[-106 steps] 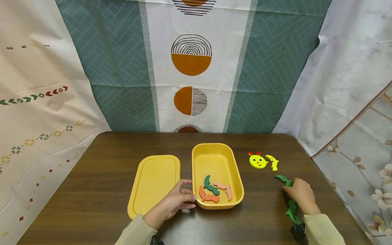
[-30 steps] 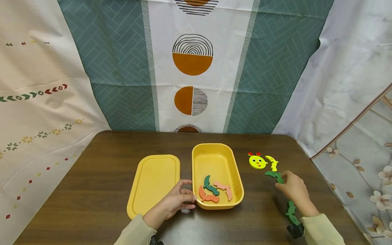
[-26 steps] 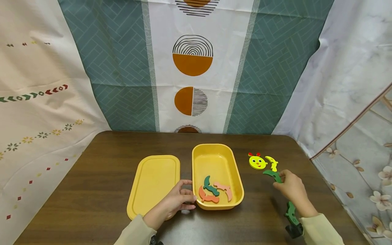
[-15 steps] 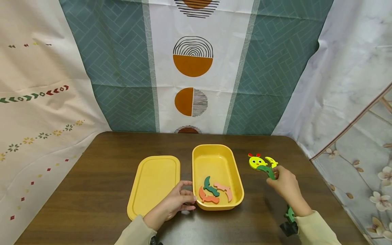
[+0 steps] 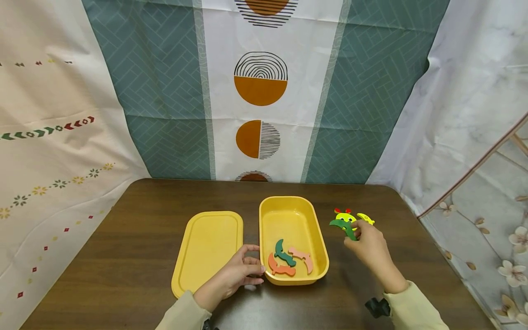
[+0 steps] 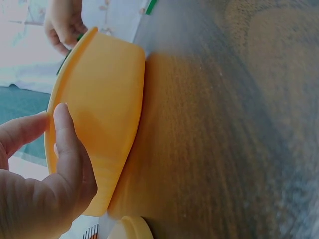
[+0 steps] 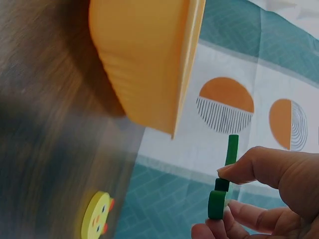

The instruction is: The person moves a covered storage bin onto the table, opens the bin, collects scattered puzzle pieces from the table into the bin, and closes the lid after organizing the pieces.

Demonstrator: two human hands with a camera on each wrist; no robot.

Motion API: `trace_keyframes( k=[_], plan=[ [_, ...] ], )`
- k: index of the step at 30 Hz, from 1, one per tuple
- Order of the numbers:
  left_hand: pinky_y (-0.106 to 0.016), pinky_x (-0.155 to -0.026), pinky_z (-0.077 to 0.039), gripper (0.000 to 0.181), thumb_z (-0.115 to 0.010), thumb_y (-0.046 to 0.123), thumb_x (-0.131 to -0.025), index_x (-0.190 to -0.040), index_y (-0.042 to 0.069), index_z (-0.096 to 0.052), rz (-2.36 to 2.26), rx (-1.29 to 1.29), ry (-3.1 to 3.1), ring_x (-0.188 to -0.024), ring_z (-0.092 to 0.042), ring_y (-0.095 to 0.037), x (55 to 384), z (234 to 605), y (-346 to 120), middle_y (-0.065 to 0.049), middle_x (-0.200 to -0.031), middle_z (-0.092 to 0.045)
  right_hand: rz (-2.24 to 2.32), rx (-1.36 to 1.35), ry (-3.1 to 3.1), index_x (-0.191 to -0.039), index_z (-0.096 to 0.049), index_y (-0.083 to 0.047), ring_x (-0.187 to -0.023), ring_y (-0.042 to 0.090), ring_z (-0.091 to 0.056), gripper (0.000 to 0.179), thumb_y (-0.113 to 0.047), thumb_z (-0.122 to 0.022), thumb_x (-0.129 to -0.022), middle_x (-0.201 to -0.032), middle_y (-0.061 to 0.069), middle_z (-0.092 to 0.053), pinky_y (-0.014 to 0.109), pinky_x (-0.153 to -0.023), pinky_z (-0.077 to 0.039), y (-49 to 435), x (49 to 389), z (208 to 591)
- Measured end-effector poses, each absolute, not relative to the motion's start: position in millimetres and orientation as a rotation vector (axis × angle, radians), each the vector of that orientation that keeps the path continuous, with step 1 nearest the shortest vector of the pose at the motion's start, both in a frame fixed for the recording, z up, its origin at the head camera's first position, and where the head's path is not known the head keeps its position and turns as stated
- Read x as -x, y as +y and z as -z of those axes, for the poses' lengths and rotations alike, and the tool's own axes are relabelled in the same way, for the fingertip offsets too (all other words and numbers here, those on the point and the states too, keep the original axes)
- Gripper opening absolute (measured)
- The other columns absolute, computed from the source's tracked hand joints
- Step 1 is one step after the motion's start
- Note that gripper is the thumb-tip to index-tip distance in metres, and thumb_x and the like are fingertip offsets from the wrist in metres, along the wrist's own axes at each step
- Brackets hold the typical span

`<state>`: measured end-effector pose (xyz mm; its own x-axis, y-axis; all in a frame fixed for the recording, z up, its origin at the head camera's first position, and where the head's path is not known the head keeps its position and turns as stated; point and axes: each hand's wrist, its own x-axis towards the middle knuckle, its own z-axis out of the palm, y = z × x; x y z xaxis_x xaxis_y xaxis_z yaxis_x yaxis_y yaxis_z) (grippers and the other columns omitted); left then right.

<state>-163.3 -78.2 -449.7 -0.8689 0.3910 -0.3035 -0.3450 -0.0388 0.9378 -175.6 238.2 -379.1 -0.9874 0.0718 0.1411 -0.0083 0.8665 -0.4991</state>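
Note:
My right hand (image 5: 371, 245) pinches a green curved puzzle piece (image 5: 341, 224) between thumb and fingers, raised above the table. In the right wrist view the green piece (image 7: 217, 203) appears edge-on. Behind it, partly covered, lie a yellow smiling face piece (image 5: 345, 216) with red feelers and a yellow curved piece (image 5: 366, 218). My left hand (image 5: 239, 270) holds the near left rim of a yellow box (image 5: 323, 256). Inside the box, near its front end, rest a dark green piece (image 5: 283, 253), an orange piece (image 5: 281, 266) and a pink piece (image 5: 302, 257).
A flat yellow lid (image 5: 210, 247) lies left of the box, partly behind my left hand. The brown table (image 5: 123, 256) ends at hanging patterned cloths on its back and sides. A green bit (image 6: 150, 6) shows at the top of the left wrist view.
My right hand has picked up the green curved piece from the table's right side and carried it leftward and up, in front of the face piece. My left hand stays at the box.

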Motion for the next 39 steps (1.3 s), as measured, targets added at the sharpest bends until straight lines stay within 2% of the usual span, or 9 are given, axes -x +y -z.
trace_keyframes(
  k=[10,21,28,39],
  plan=[
    [-0.029,-0.067,-0.056,0.061,-0.063,0.003,-0.082,-0.132,0.002,-0.027,-1.952,-0.044,1.751,-0.076,-0.057,-0.015,163,450,-79,-0.007,-0.091,-0.053,-0.787,-0.02,-2.857,-0.104,-0.059,0.003,-0.066,0.019,-0.052,0.035,-0.01,-0.063,-0.072,-0.079,0.011,-0.06,0.028,-0.056,-0.041,216,182,380],
    [-0.031,-0.067,-0.056,0.061,-0.063,0.003,-0.082,-0.132,0.003,-0.027,-1.935,-0.031,1.767,-0.074,-0.058,-0.015,164,449,-79,-0.007,-0.091,-0.053,-0.809,-0.015,-2.897,-0.104,-0.058,0.002,-0.068,0.018,-0.052,0.034,-0.012,-0.067,-0.074,-0.083,0.01,-0.06,0.028,-0.057,-0.044,191,192,382],
    [-0.031,-0.067,-0.056,0.061,-0.063,0.003,-0.082,-0.131,0.002,-0.028,-1.93,-0.034,1.768,-0.074,-0.058,-0.015,165,448,-79,-0.008,-0.092,-0.053,-0.796,-0.042,-2.912,-0.105,-0.058,0.003,-0.073,0.019,-0.051,0.035,-0.011,-0.067,-0.075,-0.086,0.011,-0.058,0.031,-0.063,-0.046,178,197,387],
    [-0.031,-0.067,-0.056,0.061,-0.063,0.003,-0.082,-0.131,0.003,-0.027,-1.94,-0.038,1.758,-0.074,-0.057,-0.016,165,451,-78,-0.007,-0.09,-0.053,-0.734,-0.033,-2.944,-0.107,-0.059,0.001,-0.065,0.017,-0.046,0.038,-0.013,-0.071,-0.073,-0.079,0.008,-0.053,0.025,-0.054,-0.04,160,203,399]
  ],
)
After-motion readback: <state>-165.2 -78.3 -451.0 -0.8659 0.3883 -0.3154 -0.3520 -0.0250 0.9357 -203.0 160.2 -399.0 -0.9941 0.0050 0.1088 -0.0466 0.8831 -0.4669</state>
